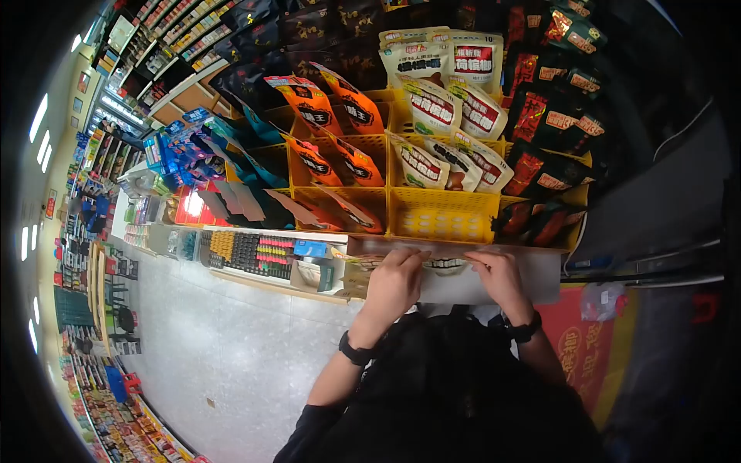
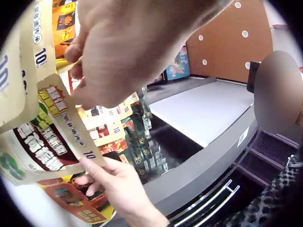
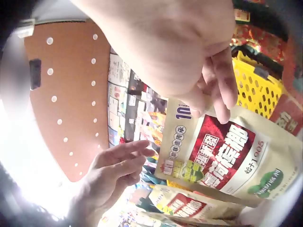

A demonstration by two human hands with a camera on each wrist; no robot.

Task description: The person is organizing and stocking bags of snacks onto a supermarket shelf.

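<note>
My right hand [image 1: 498,274] pinches the top edge of a cream snack pouch [image 3: 218,156] with a dark red label. In the left wrist view the right thumb [image 2: 92,166] lies on the pouch's front, its other fingers behind. Near the opposite end of that edge is my left hand [image 1: 397,282]. Its fingers [image 3: 142,146] are bent, their tips right at the pouch's edge in the right wrist view. I cannot tell whether they grip it. More cream pouches [image 3: 182,203] stand beside this one. In the head view both hands are low at the display's front.
Yellow bins [image 1: 444,216] rise in tiers ahead, holding orange pouches [image 1: 312,104], cream pouches [image 1: 432,108] and dark pouches [image 1: 548,116]. A low shelf of small boxed goods [image 1: 255,255] runs to the left. Grey floor [image 1: 216,347] lies behind it, with stocked shelves at far left.
</note>
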